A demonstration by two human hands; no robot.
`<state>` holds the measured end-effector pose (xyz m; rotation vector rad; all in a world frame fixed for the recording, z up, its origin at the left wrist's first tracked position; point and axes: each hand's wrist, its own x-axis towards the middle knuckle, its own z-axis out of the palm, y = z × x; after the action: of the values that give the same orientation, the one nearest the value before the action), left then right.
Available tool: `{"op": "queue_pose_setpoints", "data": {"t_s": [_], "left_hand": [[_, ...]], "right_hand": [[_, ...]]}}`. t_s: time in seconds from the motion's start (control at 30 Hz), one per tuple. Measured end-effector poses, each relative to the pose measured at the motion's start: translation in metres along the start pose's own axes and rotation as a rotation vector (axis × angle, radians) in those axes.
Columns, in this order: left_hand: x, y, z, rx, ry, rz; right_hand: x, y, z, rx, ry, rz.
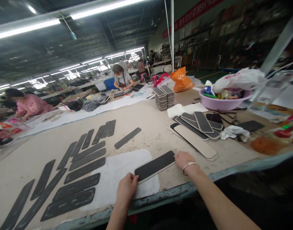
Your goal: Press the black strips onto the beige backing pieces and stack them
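Between my two hands is a long dark panel with a pale rim (pixel 156 166), over a white sheet (pixel 127 163) near the table's front edge. My left hand (pixel 127 187) pinches its left end. At the right end, my right hand (pixel 184 159), with a bracelet on the wrist, has its fingers closed on the corner. Left of the sheet lie several dark strips (pixel 85 170) in rows, some overlapping the sheet. One lone dark strip (pixel 127 138) rests beyond the panel. To the right is a loose pile of pale-rimmed panels (pixel 196 134).
Two neat stacks of panels (pixel 161 100) stand farther back beside an orange bag (pixel 181 80). A purple basin (pixel 223 101) of odds and ends sits at the right, near a crumpled white cloth (pixel 235 132). Co-workers (pixel 123 78) sit across the table.
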<state>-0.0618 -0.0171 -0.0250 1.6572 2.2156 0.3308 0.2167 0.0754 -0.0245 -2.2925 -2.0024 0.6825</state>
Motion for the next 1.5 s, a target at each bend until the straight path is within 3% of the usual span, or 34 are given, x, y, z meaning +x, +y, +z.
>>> {"op": "queue_pose_setpoints", "data": {"t_s": [0.43, 0.67, 1.1, 1.3, 1.5], "left_hand": [[-0.008, -0.020, 0.004, -0.228, 0.201, 0.107], [-0.001, -0.016, 0.003, -0.142, 0.138, 0.224], [0.000, -0.013, 0.005, -0.009, 0.061, 0.176], [0.004, -0.013, 0.000, -0.088, 0.088, 0.182], [0.009, -0.006, 0.000, -0.030, 0.163, 0.152]], "right_hand": [[0.005, 0.007, 0.003, -0.071, -0.034, -0.075], [0.006, 0.006, 0.004, -0.097, -0.040, -0.052], [0.001, 0.000, 0.002, -0.130, 0.002, -0.002], [0.002, 0.000, 0.002, -0.141, -0.002, -0.009], [0.000, 0.000, -0.001, -0.149, -0.011, -0.023]]}}
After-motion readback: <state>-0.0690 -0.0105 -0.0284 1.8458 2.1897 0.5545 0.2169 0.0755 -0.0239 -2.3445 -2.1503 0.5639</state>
